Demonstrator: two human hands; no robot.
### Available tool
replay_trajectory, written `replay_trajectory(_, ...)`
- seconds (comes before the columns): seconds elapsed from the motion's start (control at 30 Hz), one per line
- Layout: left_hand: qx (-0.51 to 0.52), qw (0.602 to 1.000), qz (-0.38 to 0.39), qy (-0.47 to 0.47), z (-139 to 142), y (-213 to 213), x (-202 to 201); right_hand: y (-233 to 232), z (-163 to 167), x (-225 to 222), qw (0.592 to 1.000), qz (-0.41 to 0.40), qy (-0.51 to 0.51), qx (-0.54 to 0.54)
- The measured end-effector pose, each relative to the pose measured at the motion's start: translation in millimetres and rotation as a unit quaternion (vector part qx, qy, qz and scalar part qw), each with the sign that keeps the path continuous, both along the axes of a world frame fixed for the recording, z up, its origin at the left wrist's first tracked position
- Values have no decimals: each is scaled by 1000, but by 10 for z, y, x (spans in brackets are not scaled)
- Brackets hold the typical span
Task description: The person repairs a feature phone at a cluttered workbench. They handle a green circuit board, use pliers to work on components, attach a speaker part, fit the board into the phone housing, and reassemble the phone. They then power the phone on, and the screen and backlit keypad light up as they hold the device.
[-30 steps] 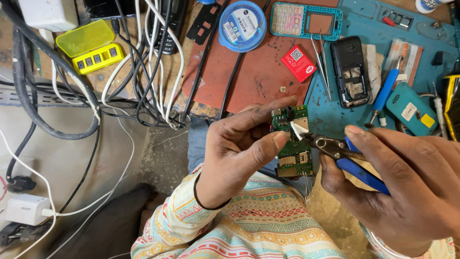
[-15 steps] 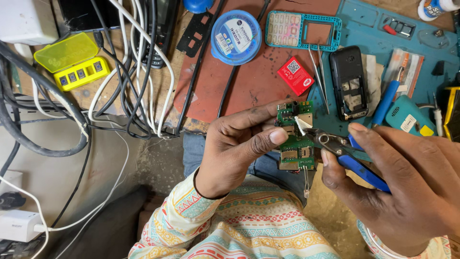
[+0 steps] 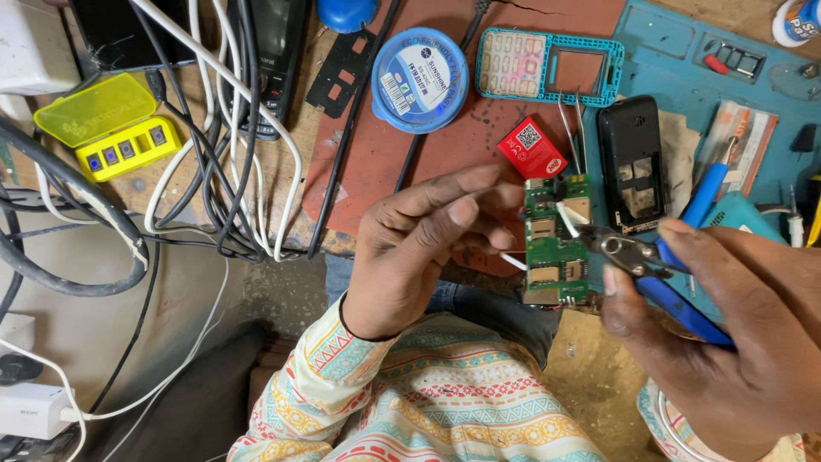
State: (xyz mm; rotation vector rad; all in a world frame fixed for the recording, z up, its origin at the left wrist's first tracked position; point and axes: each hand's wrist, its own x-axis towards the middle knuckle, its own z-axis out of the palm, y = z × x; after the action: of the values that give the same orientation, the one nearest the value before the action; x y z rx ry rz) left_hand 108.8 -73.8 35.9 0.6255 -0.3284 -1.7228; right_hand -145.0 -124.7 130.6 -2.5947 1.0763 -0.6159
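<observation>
Cables point(image 3: 218, 171): black and white bundle, hanging over the bench's left edge.
Yellow case point(image 3: 115, 128): lid open, near the bench's left edge, just left of the cables.
Round tin point(image 3: 421, 79): blue, on the red mat point(image 3: 376, 162) toward the bench's back edge.
Keypad frame point(image 3: 547, 64): teal, right of the tin, straddling the red mat and the blue mat point(image 3: 667, 51).
Red card point(image 3: 532, 150): small, on the red mat just above the board.
Left hand point(image 3: 419, 248): fingers pinched together on the board's left edge, held off the bench's front edge, over the lap.
Board point(image 3: 554, 244): green, upright, between the two hands, a white wire point(image 3: 566, 218) crossing its upper part.
Phone shell point(image 3: 631, 162): black, on the blue mat, just right of the board.
Cutters point(image 3: 637, 261): blue handles, tip at the wire on the board.
Right hand point(image 3: 735, 334): closed around the cutters' handles; jaws nearly together at the wire.
</observation>
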Motion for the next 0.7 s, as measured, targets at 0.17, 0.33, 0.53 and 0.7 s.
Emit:
replay_trajectory(0.17,-39,959,57,-274,-5,-54,-22,334,-103,-309,969,-200,-21,144)
replay_trajectory(0.33,-69,780,50,-619,132,-86,-96,519,-231,-549,956,-251,-27,151)
replay_trajectory(0.53,-151,714,112,-675,183,-134,-183,480,-182,-571,970,-214,26,108)
replay_trajectory(0.7,-145,669,123,-718,173,-129,-190,525,-162,-603,980,-188,6,63)
